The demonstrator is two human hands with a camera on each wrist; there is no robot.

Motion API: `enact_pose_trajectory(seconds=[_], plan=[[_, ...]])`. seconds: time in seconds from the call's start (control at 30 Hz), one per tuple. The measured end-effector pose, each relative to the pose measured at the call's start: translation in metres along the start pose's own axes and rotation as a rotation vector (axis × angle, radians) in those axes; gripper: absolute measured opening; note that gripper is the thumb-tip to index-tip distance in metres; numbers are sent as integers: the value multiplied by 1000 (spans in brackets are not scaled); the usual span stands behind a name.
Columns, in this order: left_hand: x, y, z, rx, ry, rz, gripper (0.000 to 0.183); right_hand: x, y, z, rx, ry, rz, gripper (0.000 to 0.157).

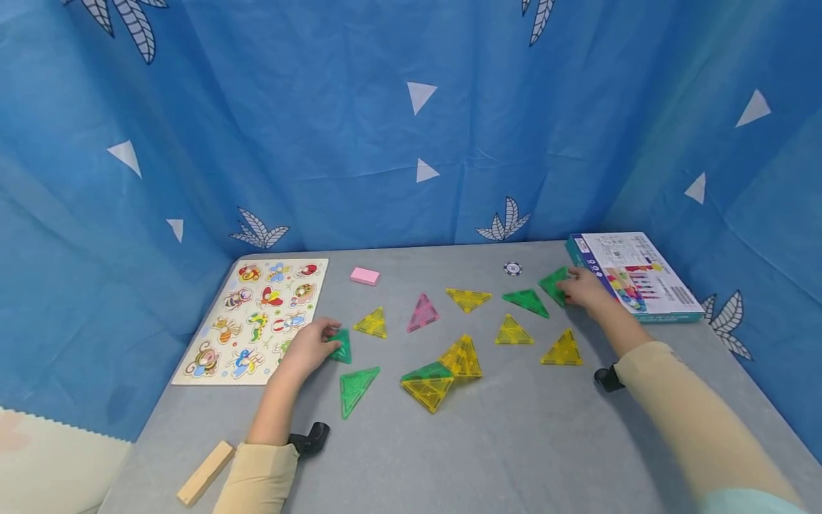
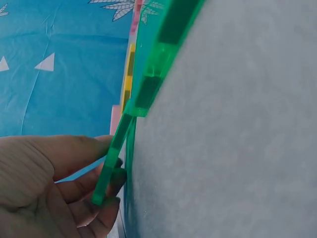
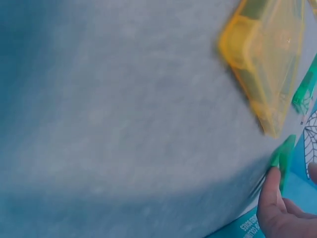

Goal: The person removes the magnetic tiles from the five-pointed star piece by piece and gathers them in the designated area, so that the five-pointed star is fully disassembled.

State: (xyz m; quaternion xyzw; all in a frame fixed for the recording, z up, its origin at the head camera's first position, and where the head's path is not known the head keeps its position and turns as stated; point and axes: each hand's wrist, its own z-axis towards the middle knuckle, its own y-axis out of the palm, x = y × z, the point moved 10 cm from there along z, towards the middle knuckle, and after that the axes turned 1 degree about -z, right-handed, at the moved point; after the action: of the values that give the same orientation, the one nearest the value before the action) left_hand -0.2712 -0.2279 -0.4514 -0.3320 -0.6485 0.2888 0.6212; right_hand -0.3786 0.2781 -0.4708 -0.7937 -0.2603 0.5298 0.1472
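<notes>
With thumb and fingers, my left hand pinches a green triangular magnetic tile, tilted up at its edge. Another green triangle tile lies flat just in front of that hand. Over on the right, my right hand grips a green triangle tile beside the box; its fingertips cover part of the tile. A second green triangle lies left of it, and a yellow triangle nearer. Mid-table stands a joined piece of yellow and green triangles, partly raised.
Loose yellow triangles and a pink triangle lie between the hands. A picture puzzle board lies at left, a cardboard box at right. Also present: a pink block, a round chip, a wooden block.
</notes>
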Motion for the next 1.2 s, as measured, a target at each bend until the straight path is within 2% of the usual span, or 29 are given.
enact_pose_trajectory(seconds=[0.17, 0.27, 0.33, 0.4, 0.5, 0.57, 0.67, 0.73, 0.8, 0.9, 1.0, 1.1, 1.2], plan=[[4, -1, -3, 30, 10, 24, 36, -5, 2, -11, -28, -25, -29, 68], [15, -3, -7, 54, 29, 40, 38, -6, 1, -17, -20, -43, -64, 69], [28, -4, -11, 66, 55, 32, 39, -10, 0, -22, -4, -70, -78, 69], [46, -1, -16, 63, 98, -2, 42, -19, 1, -30, 16, -131, -110, 67], [79, 12, -26, 14, 184, -56, 49, -37, 9, -47, 47, -228, -169, 63], [103, 30, -35, -52, 254, -62, 57, -52, 22, -60, 44, -317, -213, 56], [133, 63, -47, -166, 343, -25, 68, -72, 58, -82, -14, -448, -254, 46], [146, 83, -51, -216, 394, 17, 72, -83, 88, -99, -72, -542, -273, 43], [155, 96, -54, -233, 428, 53, 71, -90, 118, -116, -126, -621, -322, 45], [164, 106, -55, -210, 475, 99, 61, -95, 156, -138, -151, -735, -478, 57], [168, 109, -55, -182, 498, 114, 51, -99, 180, -152, -123, -821, -629, 68], [170, 110, -54, -163, 497, 119, 47, -103, 191, -157, -69, -871, -696, 68], [171, 111, -54, -139, 499, 126, 44, -108, 195, -159, -3, -922, -719, 59]])
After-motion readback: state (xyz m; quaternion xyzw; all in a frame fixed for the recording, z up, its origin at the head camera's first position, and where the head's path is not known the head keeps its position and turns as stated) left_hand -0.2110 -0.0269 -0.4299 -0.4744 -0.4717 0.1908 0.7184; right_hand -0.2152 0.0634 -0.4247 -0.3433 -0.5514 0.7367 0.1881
